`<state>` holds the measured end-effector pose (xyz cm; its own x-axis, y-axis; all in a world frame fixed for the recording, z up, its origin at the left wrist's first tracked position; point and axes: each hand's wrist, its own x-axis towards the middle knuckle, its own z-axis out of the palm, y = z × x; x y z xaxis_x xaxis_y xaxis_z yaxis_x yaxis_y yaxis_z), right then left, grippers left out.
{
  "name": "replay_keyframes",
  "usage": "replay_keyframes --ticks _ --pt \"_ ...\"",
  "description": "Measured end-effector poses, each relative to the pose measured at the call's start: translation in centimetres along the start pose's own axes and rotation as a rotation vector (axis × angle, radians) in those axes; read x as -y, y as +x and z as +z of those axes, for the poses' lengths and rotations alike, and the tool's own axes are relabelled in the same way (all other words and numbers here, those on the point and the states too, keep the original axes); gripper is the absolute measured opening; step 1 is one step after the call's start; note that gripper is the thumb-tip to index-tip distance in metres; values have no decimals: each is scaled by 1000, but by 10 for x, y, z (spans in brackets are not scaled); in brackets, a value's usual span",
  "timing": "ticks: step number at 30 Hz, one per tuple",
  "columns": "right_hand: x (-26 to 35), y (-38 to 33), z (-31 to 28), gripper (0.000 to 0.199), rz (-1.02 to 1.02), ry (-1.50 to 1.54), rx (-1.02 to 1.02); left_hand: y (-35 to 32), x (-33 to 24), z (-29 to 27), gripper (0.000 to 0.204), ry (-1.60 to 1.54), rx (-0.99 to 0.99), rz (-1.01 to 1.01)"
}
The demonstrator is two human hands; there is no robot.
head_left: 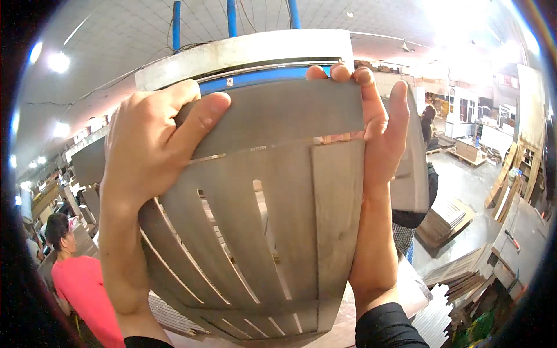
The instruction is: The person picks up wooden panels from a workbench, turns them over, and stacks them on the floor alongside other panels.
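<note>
A grey-brown slatted wooden panel (290,214), with long narrow gaps between its slats, stands tilted up in front of me. A wide flat rail (278,113) runs across its top; I cannot tell whether it is joined to the slats. My left hand (154,130) grips the upper left corner, thumb lying on the front face. At the upper right edge, my right hand (383,130) holds the panel from the side and behind. Its fingertips show over the top edge and its thumb points up. The panel hides most of what lies behind it.
A machine with a white beam (249,55) and blue front is just beyond the panel. A person in a pink top (81,290) is at lower left. Another person, mostly hidden by a grey board (412,156), is at right. Stacked boards (447,220) lie on the floor.
</note>
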<state>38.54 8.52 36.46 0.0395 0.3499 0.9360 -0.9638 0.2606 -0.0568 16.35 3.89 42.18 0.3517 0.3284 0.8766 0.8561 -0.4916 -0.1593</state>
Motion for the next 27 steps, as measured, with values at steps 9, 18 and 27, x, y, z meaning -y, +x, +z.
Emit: replay_keyframes --ticks 9,18,27 --pt "19 5 0 48 47 -387 104 -1 -7 3 60 77 -142 69" --pt "-9 10 -36 34 -22 -95 275 5 7 29 54 72 -235 98" --pt "-8 4 -34 46 16 -31 191 6 13 26 54 19 -175 117"
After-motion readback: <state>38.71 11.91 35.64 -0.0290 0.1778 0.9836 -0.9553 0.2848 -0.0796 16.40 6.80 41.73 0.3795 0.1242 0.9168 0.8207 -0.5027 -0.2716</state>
